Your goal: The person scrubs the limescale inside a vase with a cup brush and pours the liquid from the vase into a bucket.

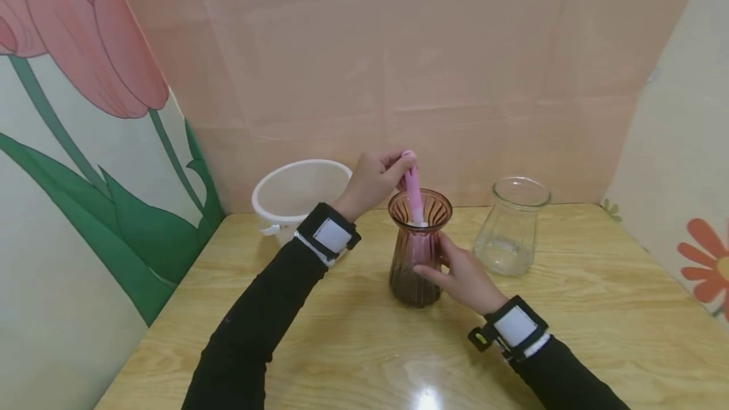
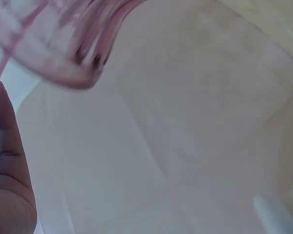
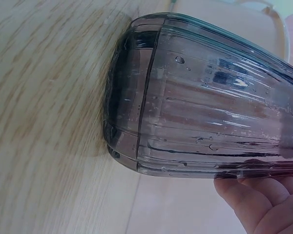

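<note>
Dark ribbed glass vase with a flared brownish-purple rim (image 1: 418,252) stands upright near the middle of the pale wood-grain surface (image 1: 353,347). Right hand (image 1: 464,274) wraps the vase's lower body from its right side, fingers curled against the glass; the right wrist view shows the fingers (image 3: 256,204) pressed to the ribbed wall, water droplets on the glass, base flat on the wood. Left hand (image 1: 373,179) sits above the vase mouth, fingertips pinching the top of a pink slender plastic brush handle (image 1: 412,192), which runs down into the neck, slightly tilted; its lower end shows pink through the glass. Left wrist view is blurred: pink ribbed rim up close, part of a palm at the left edge. White round plastic basin (image 1: 299,192) sits far left, behind the left forearm. Clear squat glass vase (image 1: 512,226) stands right of the dark one, near but apart, upright. Both wrists carry black straps with white patches.
</note>
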